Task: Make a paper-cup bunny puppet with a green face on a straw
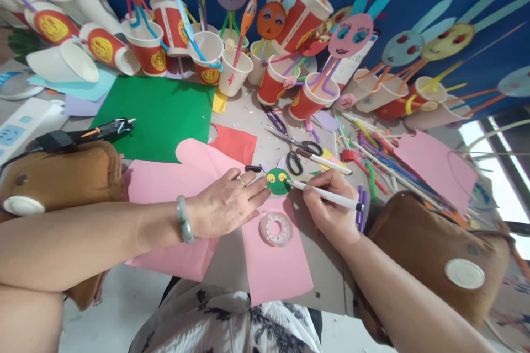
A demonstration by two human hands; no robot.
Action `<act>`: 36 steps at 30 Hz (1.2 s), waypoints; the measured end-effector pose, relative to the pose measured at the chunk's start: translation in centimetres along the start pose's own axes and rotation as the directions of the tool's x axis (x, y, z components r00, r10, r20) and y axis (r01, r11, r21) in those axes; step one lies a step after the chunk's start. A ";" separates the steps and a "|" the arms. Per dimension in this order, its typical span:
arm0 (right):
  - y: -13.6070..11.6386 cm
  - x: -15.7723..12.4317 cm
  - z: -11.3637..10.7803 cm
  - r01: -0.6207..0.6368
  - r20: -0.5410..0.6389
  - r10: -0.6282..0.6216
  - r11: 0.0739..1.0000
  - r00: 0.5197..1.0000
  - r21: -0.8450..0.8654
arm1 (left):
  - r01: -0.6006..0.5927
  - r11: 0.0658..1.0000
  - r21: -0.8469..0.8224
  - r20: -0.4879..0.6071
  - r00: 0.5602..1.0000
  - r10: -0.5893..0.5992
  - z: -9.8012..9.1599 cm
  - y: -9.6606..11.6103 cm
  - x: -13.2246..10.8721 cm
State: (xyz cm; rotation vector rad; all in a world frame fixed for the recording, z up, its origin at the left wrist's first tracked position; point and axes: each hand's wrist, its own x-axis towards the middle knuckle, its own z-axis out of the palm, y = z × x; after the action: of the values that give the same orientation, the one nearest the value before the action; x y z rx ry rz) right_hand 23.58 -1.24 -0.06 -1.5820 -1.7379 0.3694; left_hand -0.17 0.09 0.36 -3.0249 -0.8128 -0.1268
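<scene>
A small round green paper face (278, 183) with two yellow eyes lies on the table in front of me. My left hand (232, 201) is flat with its fingers stretched out, the fingertips at the face's left edge. In my right hand (331, 204) is a white marker (325, 194), held like a pen, its dark tip at the face's right eye. A black marker cap (253, 168) lies just beyond my left fingers. Below the face, a roll of clear tape (276, 229) rests on a pink paper strip (281, 276).
Black-handled scissors (298, 149) lie behind the face. Red paper cups (314, 94) with paper faces on coloured stems line the back. Green paper (157, 116) lies at left, pipe cleaners (375, 149) at right. Brown cushions (434, 259) flank both arms.
</scene>
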 end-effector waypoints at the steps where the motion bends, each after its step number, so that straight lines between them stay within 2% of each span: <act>1: 0.0 0.0 0.0 -0.001 0.002 0.001 1.000 1.000 0.000 | 0.000 1.000 0.006 -0.002 1.000 0.000 0.0 0.0 0.0; 36: 0.0 0.1 0.2 -0.001 -0.012 0.001 1.000 1.000 -0.010 | -0.007 0.999 0.038 -0.024 1.000 0.008 0.2 0.0 0.0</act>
State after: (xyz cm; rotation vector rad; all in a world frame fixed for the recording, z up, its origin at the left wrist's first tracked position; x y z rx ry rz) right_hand 23.45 -1.16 -0.12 -1.5893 -1.7323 0.3524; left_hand -0.18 0.13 0.17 -2.9848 -0.7921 -0.1466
